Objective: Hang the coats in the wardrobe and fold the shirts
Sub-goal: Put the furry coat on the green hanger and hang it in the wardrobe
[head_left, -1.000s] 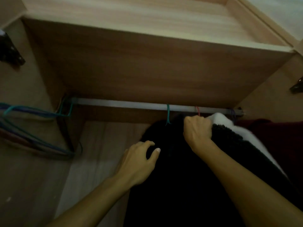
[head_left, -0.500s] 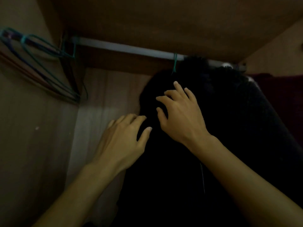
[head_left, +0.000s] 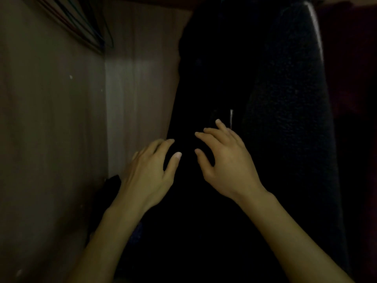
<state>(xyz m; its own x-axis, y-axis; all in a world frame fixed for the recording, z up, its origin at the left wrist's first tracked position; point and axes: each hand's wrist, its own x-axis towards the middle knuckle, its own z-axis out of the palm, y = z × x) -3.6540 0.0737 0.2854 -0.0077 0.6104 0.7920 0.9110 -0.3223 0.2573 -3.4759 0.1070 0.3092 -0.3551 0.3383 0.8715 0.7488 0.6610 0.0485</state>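
Observation:
A black coat (head_left: 214,78) hangs inside the dim wardrobe, filling the middle of the head view. A small metal zipper piece (head_left: 231,117) glints on its front. Beside it on the right hangs a dark textured fleece coat (head_left: 289,103). My left hand (head_left: 149,174) rests with fingers apart on the black coat's left edge. My right hand (head_left: 226,162) lies spread on the coat's front just below the zipper piece, holding nothing. The rail and hanger hooks are out of view.
The wardrobe's side wall (head_left: 51,119) stands close on the left, the pale back panel (head_left: 140,88) behind. Several empty wire hangers (head_left: 81,23) hang at the top left corner. A dark red garment (head_left: 357,78) fills the far right edge.
The view has tilted down, so the rail has left the frame. My right hand let go of the coat's top and both hands slid down the black coat's front.

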